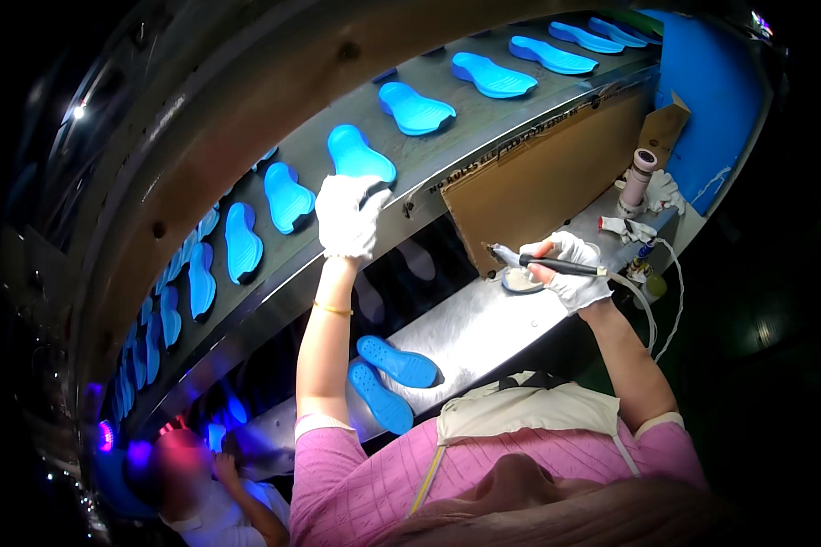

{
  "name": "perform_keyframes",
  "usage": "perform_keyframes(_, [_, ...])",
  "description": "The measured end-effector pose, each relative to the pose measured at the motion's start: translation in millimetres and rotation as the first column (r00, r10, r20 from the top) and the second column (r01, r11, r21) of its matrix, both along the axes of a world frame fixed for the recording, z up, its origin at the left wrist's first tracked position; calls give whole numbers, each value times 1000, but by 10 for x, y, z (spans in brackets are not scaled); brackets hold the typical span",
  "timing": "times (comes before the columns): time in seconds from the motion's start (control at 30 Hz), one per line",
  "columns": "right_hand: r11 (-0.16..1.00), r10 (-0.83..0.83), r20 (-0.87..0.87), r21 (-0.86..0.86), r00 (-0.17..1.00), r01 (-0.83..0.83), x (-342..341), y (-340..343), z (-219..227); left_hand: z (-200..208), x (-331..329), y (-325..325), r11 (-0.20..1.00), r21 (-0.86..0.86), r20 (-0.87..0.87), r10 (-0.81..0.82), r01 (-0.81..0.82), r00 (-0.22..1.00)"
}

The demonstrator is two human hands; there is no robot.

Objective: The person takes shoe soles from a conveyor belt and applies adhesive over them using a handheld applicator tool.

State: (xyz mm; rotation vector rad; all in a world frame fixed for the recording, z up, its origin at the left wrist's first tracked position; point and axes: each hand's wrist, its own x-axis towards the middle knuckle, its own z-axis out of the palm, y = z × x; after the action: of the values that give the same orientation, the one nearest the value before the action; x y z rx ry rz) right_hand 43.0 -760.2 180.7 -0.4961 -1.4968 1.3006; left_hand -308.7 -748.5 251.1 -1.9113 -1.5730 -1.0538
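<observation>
My left hand (348,219), in a white glove, reaches up to the belt with its fingers closed on the near end of a blue shoe sole (358,151). My right hand (570,272) wears a white glove that leaves some fingertips bare. It grips a slim black-handled brush (556,264) with a pale tip and a thin white hose at its back end. Just under the brush, a small round dish (522,281) sits on the metal ledge. Two more blue soles (398,362) lie side by side on this ledge, nearer to me.
More blue soles (493,75) line the dark conveyor belt (470,114), under a curved machine hood (246,73). Cardboard (547,182) leans below the belt's edge. A pink bottle (637,182), spare gloves (666,193) and a hose stand at the right. A co-worker (219,483) is at the lower left.
</observation>
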Motion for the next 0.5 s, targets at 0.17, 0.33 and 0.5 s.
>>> perform_keyframes(0.17, [993,-76,52,-89,996,80,34,121,-198,203,280,-746,893,381,651,-444,241,616])
perform_keyframes(0.33, [987,5,-99,-162,995,-22,-66,207,-395,408,209,-1151,541,720,470,-841,436,268])
perform_keyframes(0.5, [977,84,-117,-184,990,-105,-250,104,-326,-260,525,-1054,376,675,714,-115,635,-690])
